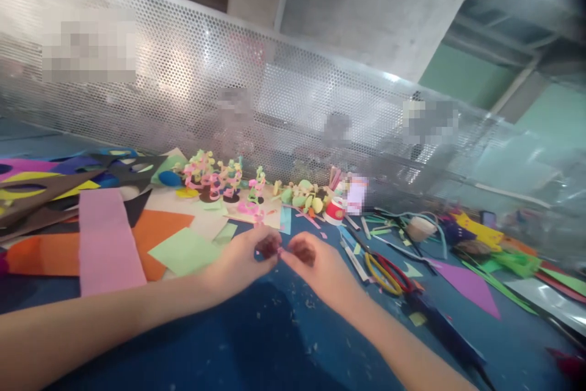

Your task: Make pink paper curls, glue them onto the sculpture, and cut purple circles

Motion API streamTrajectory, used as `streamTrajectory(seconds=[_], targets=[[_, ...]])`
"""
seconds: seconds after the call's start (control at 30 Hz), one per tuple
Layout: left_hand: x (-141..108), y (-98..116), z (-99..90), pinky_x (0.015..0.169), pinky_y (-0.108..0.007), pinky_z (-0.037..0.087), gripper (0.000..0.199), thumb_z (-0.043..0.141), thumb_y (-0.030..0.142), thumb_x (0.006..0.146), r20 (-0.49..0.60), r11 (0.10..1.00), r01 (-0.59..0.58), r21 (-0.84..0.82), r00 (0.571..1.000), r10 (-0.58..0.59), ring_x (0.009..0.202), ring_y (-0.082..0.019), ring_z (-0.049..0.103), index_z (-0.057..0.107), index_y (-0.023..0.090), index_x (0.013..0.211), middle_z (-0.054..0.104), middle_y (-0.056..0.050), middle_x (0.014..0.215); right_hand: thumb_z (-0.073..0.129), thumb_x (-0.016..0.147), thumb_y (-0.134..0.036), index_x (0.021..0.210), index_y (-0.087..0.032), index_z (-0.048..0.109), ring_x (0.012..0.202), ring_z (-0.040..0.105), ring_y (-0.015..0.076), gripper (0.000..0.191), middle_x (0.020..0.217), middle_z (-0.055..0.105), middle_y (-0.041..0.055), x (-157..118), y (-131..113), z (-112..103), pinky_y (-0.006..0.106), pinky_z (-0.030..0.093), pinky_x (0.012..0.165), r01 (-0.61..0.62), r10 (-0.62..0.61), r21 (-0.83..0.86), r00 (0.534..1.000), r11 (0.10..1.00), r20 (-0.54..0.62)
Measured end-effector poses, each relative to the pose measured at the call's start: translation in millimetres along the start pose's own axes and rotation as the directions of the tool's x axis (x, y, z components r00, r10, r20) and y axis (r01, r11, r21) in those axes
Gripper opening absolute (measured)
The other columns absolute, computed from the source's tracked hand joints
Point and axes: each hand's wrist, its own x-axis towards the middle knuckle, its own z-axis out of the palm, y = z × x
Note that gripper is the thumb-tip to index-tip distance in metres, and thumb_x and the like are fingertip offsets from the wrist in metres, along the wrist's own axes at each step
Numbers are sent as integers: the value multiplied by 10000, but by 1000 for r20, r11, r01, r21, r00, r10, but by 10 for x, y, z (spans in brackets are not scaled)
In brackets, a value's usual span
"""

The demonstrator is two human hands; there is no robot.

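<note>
My left hand (249, 257) and my right hand (315, 260) meet fingertip to fingertip above the blue table (270, 330). Both are closed in a pinch around something tiny and pinkish, too small and blurred to name. Just beyond my fingers, a small pink curled paper piece (259, 217) lies near the edge of a pale sheet. Behind it stand several pink and green paper figures (213, 180). A light green paper (185, 251) lies beside my left wrist.
Orange (169, 232) and pink (110, 238) paper lie at left. Right of my hands are a white cutter (354, 260), scissors (387, 272), a red-and-white cup (335, 211), a dark blue tool (444, 327) and purple paper (467, 284). A perforated metal screen (293, 98) stands behind.
</note>
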Motion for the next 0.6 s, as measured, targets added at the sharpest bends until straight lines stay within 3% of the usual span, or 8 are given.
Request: streamTrajectory(seconds=[0.2,0.43,0.6], targets=[[-10,-75,-99,652,-253,456,209,532,138,715,-22,993,-58,106,998,61,706,-149,568,559,204,913,607,-21,817,641,722,-339,746,-178,582,662,614,163,173,709,648,22,200,84,181,288,485,648,-24,25,173,1000,985,0],[93,-55,-272,665,-240,455,129,551,206,756,-109,996,-49,72,992,57,713,-139,584,563,203,885,617,-15,834,665,692,-370,829,-181,558,694,640,158,257,752,657,21,478,81,191,299,511,697,-70,59,356,997,932,41],[182,-44,-372,679,-246,453,128,552,255,773,-154,994,-52,101,986,67,730,-144,572,563,194,885,598,-24,846,669,688,-375,829,-187,523,648,642,165,276,678,649,15,625,88,208,306,509,655,-86,85,384,996,919,18]])
